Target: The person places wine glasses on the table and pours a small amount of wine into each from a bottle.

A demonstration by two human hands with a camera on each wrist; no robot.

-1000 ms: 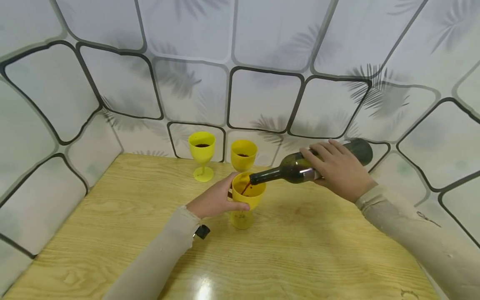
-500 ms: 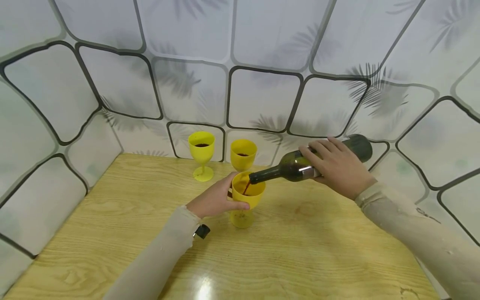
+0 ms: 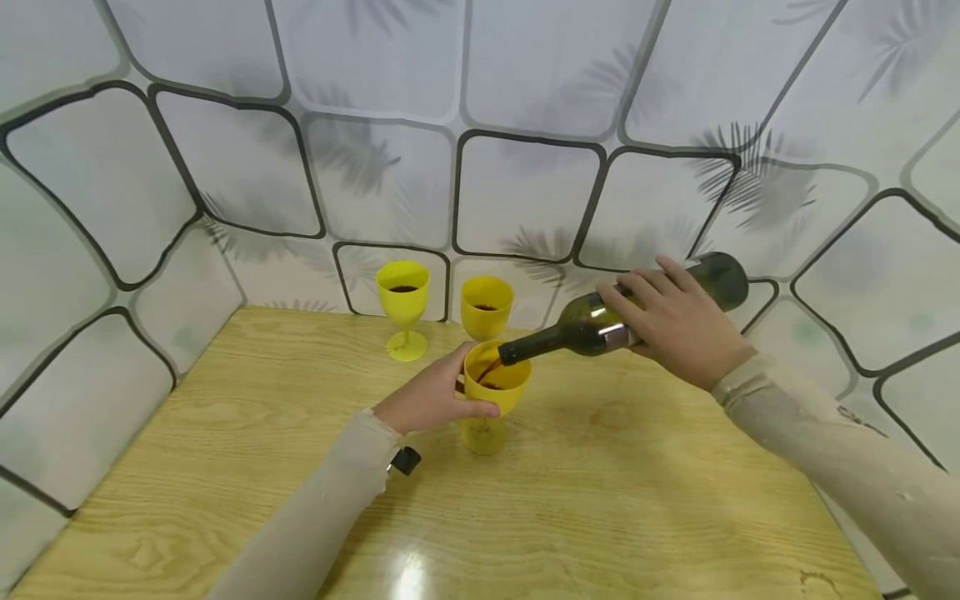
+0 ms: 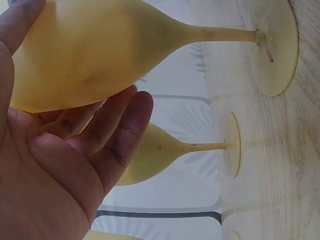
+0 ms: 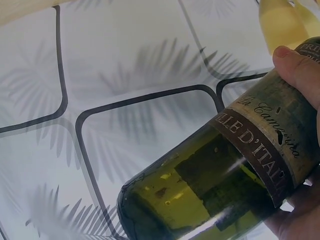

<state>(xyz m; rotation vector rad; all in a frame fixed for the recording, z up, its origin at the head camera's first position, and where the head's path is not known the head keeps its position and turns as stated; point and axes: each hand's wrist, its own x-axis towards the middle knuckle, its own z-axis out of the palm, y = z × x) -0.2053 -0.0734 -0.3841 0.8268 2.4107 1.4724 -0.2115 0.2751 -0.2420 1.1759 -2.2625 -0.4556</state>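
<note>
A dark green wine bottle (image 3: 592, 325) is tilted neck-down to the left, gripped round its body by my right hand (image 3: 671, 325). Dark red liquid runs from its mouth into a yellow goblet (image 3: 506, 396), where a small dark pool shows. My left hand (image 3: 435, 392) holds that goblet by the bowl, with fingers and thumb round it; the goblet's foot (image 4: 275, 50) stands on the table. In the right wrist view the bottle's label (image 5: 265, 135) shows beside the thumb. The bottle's mouth is just over the goblet's rim.
Behind the held goblet stands a second yellow goblet (image 3: 487, 307), its base partly hidden. A brighter yellow goblet (image 3: 403, 300) is to its left. Both contain dark liquid. A patterned wall (image 3: 390, 183) backs the wooden table (image 3: 585, 508).
The bottle's base end has risen and the bottle tilts more steeply, my right hand moving with it. A dark pool now shows in the held goblet. My left hand has stayed put.
</note>
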